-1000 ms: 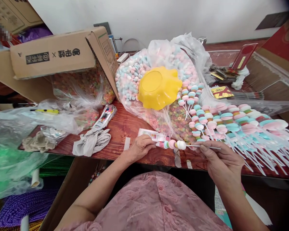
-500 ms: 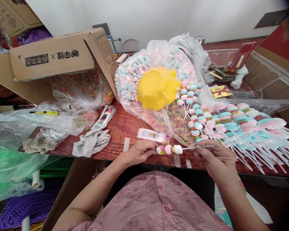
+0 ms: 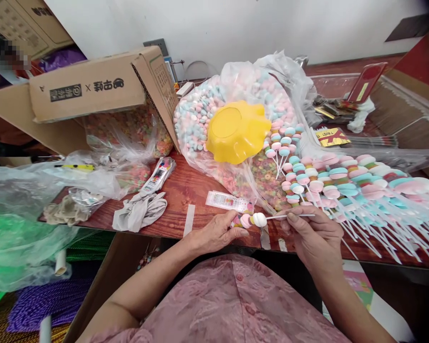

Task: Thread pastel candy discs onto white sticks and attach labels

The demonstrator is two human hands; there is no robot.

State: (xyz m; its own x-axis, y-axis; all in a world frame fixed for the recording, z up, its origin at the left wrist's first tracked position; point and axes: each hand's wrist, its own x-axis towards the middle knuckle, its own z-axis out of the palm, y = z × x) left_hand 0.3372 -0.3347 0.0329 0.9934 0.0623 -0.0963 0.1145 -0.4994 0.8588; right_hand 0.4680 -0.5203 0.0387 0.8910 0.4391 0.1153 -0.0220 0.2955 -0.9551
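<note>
Nearby, at five o'clock from mid-view, find the candy skewer [image 3: 259, 219], nearly level by the table's [image 3: 193, 190] front edge. See its candy end clasped between thumb and fingers of the left hand [image 3: 214, 233] at six, and its bare stick pinched by the right hand [image 3: 318, 238] at four. Best to keep stick and candies in one line and press lightly: probably soft, easily dented. Cannot tell what covers the hidden tip. Just beyond, also at five, notice a flat printed wrapper [image 3: 229, 201]. Toward three, note the pile of skewers [image 3: 361, 186], stick ends mostly toward the near edge. Farther, at one, look for a yellow bowl [image 3: 238, 131], apparently base up, against a clear bag [image 3: 236, 71] of pink, blue and white marshmallows. At ten, see a cardboard box [image 3: 93, 93] holding a plastic bag [image 3: 117, 138] of small, mostly orange and green candies.
</note>
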